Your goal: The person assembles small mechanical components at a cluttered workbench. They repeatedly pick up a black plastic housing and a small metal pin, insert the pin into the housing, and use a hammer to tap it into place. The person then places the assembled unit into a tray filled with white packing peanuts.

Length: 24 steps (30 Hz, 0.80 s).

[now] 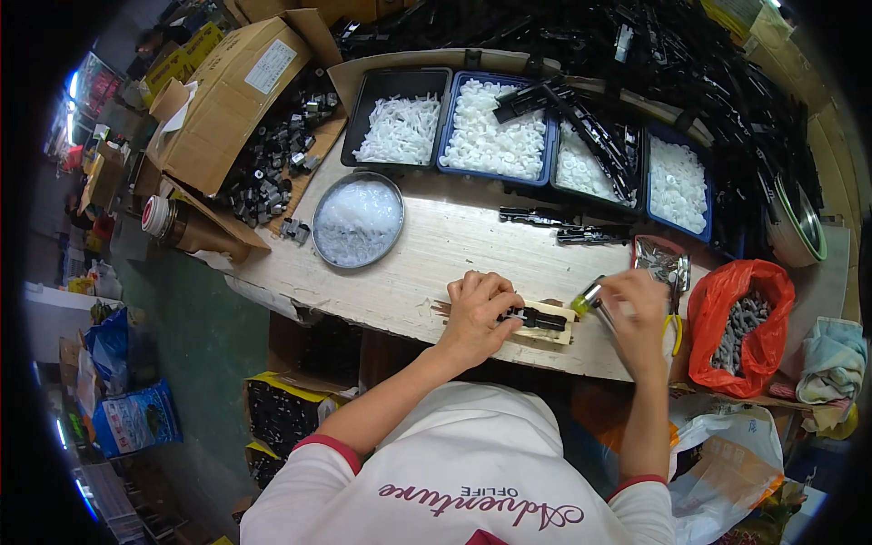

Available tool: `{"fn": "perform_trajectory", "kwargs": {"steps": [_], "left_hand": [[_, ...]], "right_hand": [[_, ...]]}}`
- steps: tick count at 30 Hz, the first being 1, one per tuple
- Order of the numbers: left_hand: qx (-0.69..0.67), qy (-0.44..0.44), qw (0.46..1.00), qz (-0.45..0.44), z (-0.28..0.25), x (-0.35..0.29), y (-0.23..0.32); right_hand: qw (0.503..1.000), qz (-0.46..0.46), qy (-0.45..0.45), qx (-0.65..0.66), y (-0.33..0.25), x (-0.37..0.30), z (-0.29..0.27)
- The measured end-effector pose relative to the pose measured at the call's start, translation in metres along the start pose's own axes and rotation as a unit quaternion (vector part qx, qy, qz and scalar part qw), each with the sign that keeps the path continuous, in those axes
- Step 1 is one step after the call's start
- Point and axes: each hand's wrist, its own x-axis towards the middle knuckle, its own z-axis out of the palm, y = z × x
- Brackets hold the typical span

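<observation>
The left hand (483,316) curls over the left end of a black plastic part (548,321), the right hand (634,304) gripping a yellow-tipped mallet (586,298) beyond its right end.

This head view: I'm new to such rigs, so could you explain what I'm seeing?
No machine here: this is bare-handed work, seen by a fisheye camera worn on the worker's head and looking down, so straight edges bend. The left hand touches a black part on a pale block; the right hand, blurred, grips what looks like a hammer with a yellow-green face. Farther back on the table stand a round dish and four bins of small whitish pieces; a red plastic bag of grey parts sits at right.
</observation>
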Motion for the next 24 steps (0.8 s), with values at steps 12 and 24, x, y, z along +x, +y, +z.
{"fn": "perform_trajectory", "kwargs": {"steps": [12, 24], "left_hand": [[0.039, -0.031, 0.992, 0.120, -0.008, 0.001, -0.009], [0.340, 0.107, 0.928, -0.110, -0.108, 0.167, -0.103]], "right_hand": [[0.845, 0.330, 0.031, -0.418, 0.169, -0.080, -0.123], [0.921, 0.333, 0.086, -0.184, 0.170, -0.077, -0.129]]}}
